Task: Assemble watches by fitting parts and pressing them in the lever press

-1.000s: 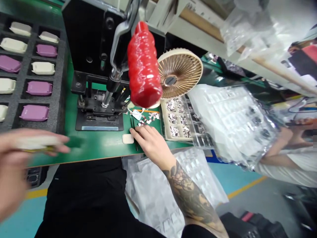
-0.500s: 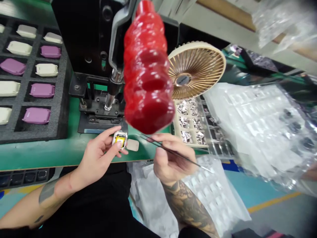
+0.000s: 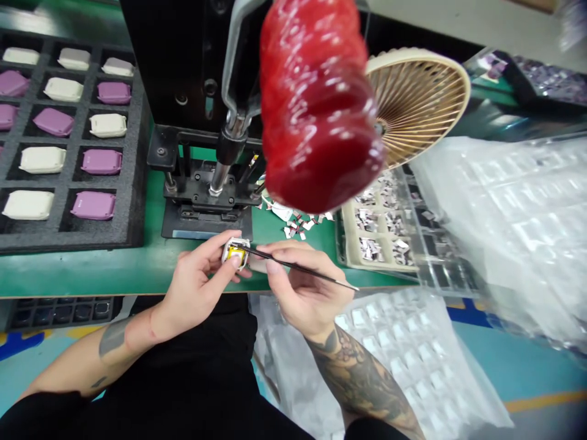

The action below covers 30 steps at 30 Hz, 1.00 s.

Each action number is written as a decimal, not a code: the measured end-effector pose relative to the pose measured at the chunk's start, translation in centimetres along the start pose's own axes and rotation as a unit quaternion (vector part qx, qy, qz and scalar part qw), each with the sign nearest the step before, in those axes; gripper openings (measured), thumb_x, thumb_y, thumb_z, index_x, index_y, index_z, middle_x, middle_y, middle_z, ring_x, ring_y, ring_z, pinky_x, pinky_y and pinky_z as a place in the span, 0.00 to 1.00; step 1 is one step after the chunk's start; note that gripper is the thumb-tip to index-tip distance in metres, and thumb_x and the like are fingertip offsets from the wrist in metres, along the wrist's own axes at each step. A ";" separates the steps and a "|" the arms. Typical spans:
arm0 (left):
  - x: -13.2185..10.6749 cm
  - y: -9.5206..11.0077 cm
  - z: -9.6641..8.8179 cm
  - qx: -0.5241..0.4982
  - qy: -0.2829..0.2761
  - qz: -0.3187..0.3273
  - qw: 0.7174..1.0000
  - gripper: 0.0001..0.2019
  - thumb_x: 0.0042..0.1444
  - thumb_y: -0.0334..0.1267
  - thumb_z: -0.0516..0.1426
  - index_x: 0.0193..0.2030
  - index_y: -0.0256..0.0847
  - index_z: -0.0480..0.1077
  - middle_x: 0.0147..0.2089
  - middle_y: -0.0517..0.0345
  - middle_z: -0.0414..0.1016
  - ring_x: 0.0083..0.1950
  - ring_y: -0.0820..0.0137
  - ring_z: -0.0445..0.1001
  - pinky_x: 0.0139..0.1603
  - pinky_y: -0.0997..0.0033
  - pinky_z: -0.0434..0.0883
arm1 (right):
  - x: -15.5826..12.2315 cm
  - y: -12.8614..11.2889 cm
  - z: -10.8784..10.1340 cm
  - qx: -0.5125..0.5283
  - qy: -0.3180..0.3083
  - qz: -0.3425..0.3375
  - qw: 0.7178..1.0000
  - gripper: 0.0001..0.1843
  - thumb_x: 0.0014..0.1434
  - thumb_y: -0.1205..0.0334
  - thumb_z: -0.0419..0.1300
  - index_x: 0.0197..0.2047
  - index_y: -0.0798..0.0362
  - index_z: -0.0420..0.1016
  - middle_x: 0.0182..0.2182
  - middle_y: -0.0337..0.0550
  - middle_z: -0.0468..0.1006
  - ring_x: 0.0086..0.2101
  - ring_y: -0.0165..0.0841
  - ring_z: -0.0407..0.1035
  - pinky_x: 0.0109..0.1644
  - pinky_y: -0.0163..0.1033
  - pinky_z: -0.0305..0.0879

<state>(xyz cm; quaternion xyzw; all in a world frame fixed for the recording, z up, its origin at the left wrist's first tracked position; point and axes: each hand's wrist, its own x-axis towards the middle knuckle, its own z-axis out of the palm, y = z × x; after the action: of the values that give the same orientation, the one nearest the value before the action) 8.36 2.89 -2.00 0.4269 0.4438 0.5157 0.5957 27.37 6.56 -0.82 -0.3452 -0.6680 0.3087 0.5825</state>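
Between thumb and fingers, my left hand (image 3: 202,284) holds a small white device housing (image 3: 235,253) with its open side up and a yellow part inside. My right hand (image 3: 309,281) is closed around dark tweezers (image 3: 298,267). Their tips reach into the upper part of the housing. A pale, flat cover (image 3: 257,264) lies on the green bench beside the housing, partly hidden by the tweezers and my right fingers. Just behind my left hand stands a black press (image 3: 208,208) with a red ribbed handle grip (image 3: 321,116) looming above it.
At left is a grey foam tray (image 3: 131,214) with white and purple housings. Small loose parts (image 3: 300,225) are strewn on the bench, near a cream compartment box (image 3: 343,244). A fan (image 3: 422,104) stands behind it; plastic-wrapped clear trays (image 3: 518,201) lie at right.
My right hand has moved left, bringing the tweezer tips from beside the housing into it. The left hand still grips the housing. The whole view has shifted, uncovering the loose parts.
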 end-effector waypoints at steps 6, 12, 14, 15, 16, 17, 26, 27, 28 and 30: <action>0.0 -0.3 -0.1 0.015 0.003 0.011 1.000 0.23 0.75 0.39 0.67 0.73 0.39 0.77 0.49 0.53 0.91 0.44 0.65 0.92 0.46 0.70 0.90 | 0.1 0.1 -0.4 0.028 0.005 0.055 0.998 0.11 0.67 0.72 0.72 0.49 0.47 0.85 0.42 0.44 0.90 0.43 0.37 0.86 0.48 0.43 0.86; 0.0 -0.4 0.0 0.002 0.000 0.013 1.000 0.24 0.74 0.38 0.68 0.74 0.39 0.77 0.50 0.52 0.91 0.42 0.66 0.92 0.46 0.72 0.90 | -0.8 0.6 -0.1 0.103 -0.011 0.173 0.980 0.06 0.72 0.67 0.70 0.50 0.47 0.83 0.41 0.41 0.89 0.38 0.35 0.87 0.41 0.40 0.85; 0.1 -0.3 0.1 -0.002 0.004 0.007 1.000 0.25 0.74 0.38 0.68 0.74 0.38 0.76 0.49 0.52 0.91 0.42 0.66 0.92 0.45 0.73 0.90 | -0.7 0.4 -0.2 0.067 0.008 0.101 0.993 0.10 0.70 0.70 0.69 0.51 0.47 0.84 0.41 0.42 0.89 0.40 0.36 0.87 0.44 0.42 0.86; 0.1 -0.3 0.1 -0.003 0.004 0.003 1.000 0.25 0.74 0.38 0.68 0.75 0.38 0.76 0.49 0.52 0.91 0.42 0.66 0.92 0.45 0.73 0.90 | -0.5 0.2 -0.2 0.033 0.013 0.048 0.998 0.12 0.68 0.72 0.69 0.51 0.47 0.85 0.42 0.43 0.89 0.41 0.37 0.87 0.46 0.44 0.86; 0.1 -0.3 0.2 -0.004 0.004 0.000 1.000 0.26 0.74 0.38 0.68 0.75 0.37 0.76 0.49 0.51 0.91 0.42 0.66 0.93 0.45 0.73 0.90 | -0.3 -0.1 -0.3 -0.005 0.010 -0.005 1.000 0.15 0.66 0.74 0.70 0.52 0.47 0.86 0.42 0.44 0.89 0.42 0.38 0.87 0.46 0.46 0.86; 0.1 -0.3 0.2 -0.005 0.004 -0.001 1.000 0.26 0.74 0.39 0.68 0.75 0.37 0.76 0.50 0.51 0.91 0.42 0.65 0.93 0.45 0.72 0.90 | -0.1 -0.3 -0.5 -0.040 -0.001 -0.049 0.998 0.17 0.64 0.76 0.70 0.52 0.48 0.86 0.43 0.45 0.89 0.42 0.40 0.87 0.46 0.47 0.87; -0.1 -0.1 0.2 0.017 0.013 0.002 1.000 0.25 0.73 0.41 0.68 0.74 0.40 0.78 0.52 0.51 0.91 0.44 0.63 0.93 0.48 0.67 0.91 | 0.3 -0.2 -0.6 -0.075 -0.018 -0.072 0.994 0.20 0.61 0.78 0.70 0.52 0.48 0.87 0.43 0.46 0.89 0.41 0.42 0.86 0.44 0.50 0.87; -0.1 -0.1 0.2 0.021 0.014 0.003 1.000 0.25 0.73 0.41 0.68 0.74 0.40 0.79 0.52 0.51 0.92 0.43 0.62 0.93 0.48 0.67 0.91 | 0.4 -0.2 -0.5 -0.072 -0.016 -0.071 0.995 0.20 0.61 0.78 0.70 0.52 0.48 0.87 0.43 0.46 0.89 0.41 0.41 0.86 0.43 0.50 0.87; -0.1 -0.1 0.2 0.024 0.015 0.002 1.000 0.25 0.73 0.41 0.68 0.74 0.40 0.79 0.52 0.51 0.92 0.43 0.62 0.93 0.48 0.66 0.91 | 0.5 -0.2 -0.5 -0.071 -0.013 -0.075 0.995 0.19 0.61 0.78 0.69 0.52 0.48 0.87 0.42 0.46 0.89 0.40 0.41 0.86 0.43 0.49 0.87; 0.0 -0.1 0.2 0.026 0.016 0.001 1.000 0.25 0.73 0.40 0.68 0.74 0.40 0.78 0.51 0.51 0.92 0.43 0.62 0.93 0.48 0.66 0.91 | 0.7 -0.3 -0.6 -0.074 -0.004 -0.096 0.993 0.19 0.61 0.77 0.69 0.51 0.48 0.87 0.41 0.45 0.89 0.39 0.40 0.86 0.41 0.49 0.87</action>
<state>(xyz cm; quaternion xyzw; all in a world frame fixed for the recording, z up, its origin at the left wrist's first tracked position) 8.63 2.85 -2.04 0.4349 0.4661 0.5112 0.5765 27.87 6.93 -0.12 -0.3202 -0.7214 0.2026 0.5797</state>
